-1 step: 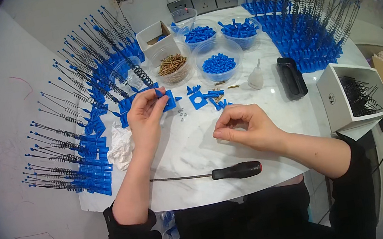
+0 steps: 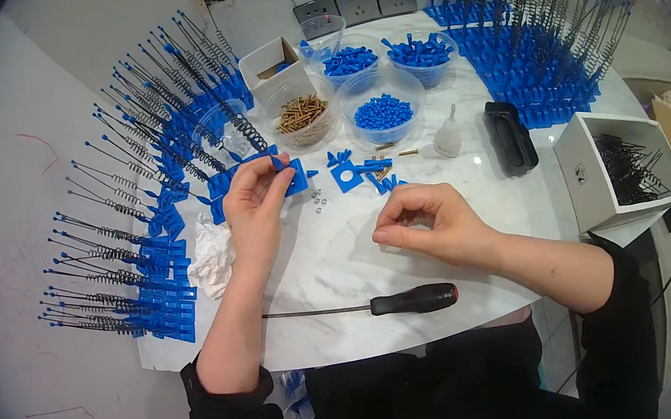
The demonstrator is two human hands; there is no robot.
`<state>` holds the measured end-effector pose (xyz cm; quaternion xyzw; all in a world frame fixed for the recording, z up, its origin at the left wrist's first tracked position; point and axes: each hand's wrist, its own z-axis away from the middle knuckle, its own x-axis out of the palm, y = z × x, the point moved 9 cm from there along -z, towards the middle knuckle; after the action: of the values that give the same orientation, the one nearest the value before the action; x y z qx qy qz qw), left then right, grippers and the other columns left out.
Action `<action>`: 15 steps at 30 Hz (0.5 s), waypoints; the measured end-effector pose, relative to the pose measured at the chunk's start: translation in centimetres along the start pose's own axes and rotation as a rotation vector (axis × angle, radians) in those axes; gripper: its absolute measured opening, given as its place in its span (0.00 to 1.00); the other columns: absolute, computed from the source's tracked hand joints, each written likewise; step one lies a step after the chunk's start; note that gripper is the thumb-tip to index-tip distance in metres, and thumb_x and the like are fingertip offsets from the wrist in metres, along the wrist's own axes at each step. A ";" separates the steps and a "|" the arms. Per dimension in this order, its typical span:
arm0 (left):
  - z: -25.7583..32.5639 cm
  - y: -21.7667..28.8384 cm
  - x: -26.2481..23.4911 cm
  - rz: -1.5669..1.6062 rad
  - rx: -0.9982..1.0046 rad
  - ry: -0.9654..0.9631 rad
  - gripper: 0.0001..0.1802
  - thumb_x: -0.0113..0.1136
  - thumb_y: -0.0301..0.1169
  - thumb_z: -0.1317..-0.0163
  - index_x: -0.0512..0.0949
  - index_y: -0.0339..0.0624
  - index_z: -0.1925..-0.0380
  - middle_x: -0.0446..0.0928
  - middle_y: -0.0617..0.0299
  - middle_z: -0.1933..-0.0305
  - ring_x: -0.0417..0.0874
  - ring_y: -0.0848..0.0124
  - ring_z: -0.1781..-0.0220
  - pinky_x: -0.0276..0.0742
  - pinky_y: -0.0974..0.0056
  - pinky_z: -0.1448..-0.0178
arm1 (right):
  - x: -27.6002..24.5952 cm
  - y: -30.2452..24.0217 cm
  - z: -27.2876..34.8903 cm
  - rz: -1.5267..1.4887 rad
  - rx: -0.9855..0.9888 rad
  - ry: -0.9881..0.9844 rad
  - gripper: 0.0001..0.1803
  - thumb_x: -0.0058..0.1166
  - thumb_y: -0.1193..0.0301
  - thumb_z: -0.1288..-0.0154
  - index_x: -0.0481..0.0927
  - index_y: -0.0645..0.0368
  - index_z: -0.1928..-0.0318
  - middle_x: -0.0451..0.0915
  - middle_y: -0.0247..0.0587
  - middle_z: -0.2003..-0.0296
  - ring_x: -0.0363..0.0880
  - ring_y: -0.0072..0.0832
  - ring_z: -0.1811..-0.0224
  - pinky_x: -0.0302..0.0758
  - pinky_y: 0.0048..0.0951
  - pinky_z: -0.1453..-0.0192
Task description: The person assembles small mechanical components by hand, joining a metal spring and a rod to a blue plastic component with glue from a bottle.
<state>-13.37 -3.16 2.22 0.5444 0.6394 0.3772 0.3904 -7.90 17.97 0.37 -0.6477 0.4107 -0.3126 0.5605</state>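
My left hand point(image 2: 254, 200) pinches a small pointed blue plastic piece point(image 2: 280, 164) between thumb and forefinger, just in front of a blue square base point(image 2: 297, 177). Over the near middle of the table, my right hand point(image 2: 433, 225) has its thumb and forefinger pressed together; anything between them is too small to make out. Between the hands lie a blue square plate with a round hole point(image 2: 339, 185), several blue cone-tipped parts point(image 2: 374, 165), brass screws point(image 2: 408, 152) and tiny metal nuts point(image 2: 319, 203). A long screwdriver point(image 2: 414, 299) with a black handle rests nearer to me.
Blue bases with upright black spring wires crowd the left point(image 2: 159, 279) and far right point(image 2: 530, 59). Tubs of brass screws point(image 2: 306, 131), blue beads point(image 2: 387, 137) and blue cones point(image 2: 424, 75) stand behind. A dropper bottle point(image 2: 448, 139), black tray point(image 2: 511, 140), box of wires point(image 2: 597, 188) and crumpled tissue point(image 2: 211, 258) flank my hands.
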 end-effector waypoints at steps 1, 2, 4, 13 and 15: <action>0.0 -0.4 -0.1 -0.002 -0.047 0.007 0.08 0.60 0.18 0.39 0.76 0.32 0.59 0.79 0.58 0.54 0.81 0.74 0.52 0.76 0.71 0.46 | 0.1 0.1 -0.1 -0.013 0.012 -0.007 0.09 0.64 0.67 0.40 0.83 0.60 0.66 0.80 0.32 0.69 0.73 0.17 0.67 0.70 0.21 0.60; 0.0 -0.6 -0.2 -0.003 -0.091 0.012 0.08 0.59 0.18 0.38 0.76 0.33 0.58 0.80 0.57 0.53 0.81 0.74 0.53 0.76 0.71 0.46 | 0.2 -0.1 0.0 -0.025 0.022 -0.011 0.09 0.64 0.67 0.40 0.83 0.60 0.67 0.80 0.32 0.69 0.73 0.17 0.67 0.70 0.21 0.60; 0.0 0.1 -0.7 0.011 -0.048 0.037 0.08 0.59 0.19 0.37 0.76 0.33 0.58 0.80 0.57 0.53 0.81 0.74 0.53 0.76 0.71 0.46 | 0.3 -0.4 0.1 -0.014 0.003 -0.017 0.09 0.64 0.67 0.40 0.83 0.61 0.67 0.80 0.33 0.70 0.73 0.18 0.67 0.70 0.22 0.60; 0.0 5.6 -2.5 -0.032 0.339 0.162 0.08 0.57 0.18 0.36 0.74 0.34 0.57 0.78 0.57 0.51 0.81 0.68 0.47 0.76 0.70 0.45 | 0.7 -0.6 0.1 0.022 -0.032 -0.045 0.10 0.63 0.67 0.39 0.83 0.61 0.67 0.79 0.33 0.71 0.72 0.19 0.68 0.70 0.22 0.61; 0.1 6.2 -2.8 -0.024 0.375 0.154 0.08 0.57 0.17 0.37 0.75 0.34 0.58 0.77 0.57 0.51 0.80 0.64 0.45 0.76 0.68 0.44 | 0.7 -0.4 0.2 0.007 -0.026 -0.046 0.10 0.63 0.67 0.39 0.83 0.62 0.67 0.79 0.33 0.71 0.71 0.19 0.68 0.70 0.22 0.61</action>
<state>-10.52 -5.13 8.11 0.5695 0.7329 0.2873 0.2365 -7.29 17.44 0.71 -0.6607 0.4040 -0.2903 0.5622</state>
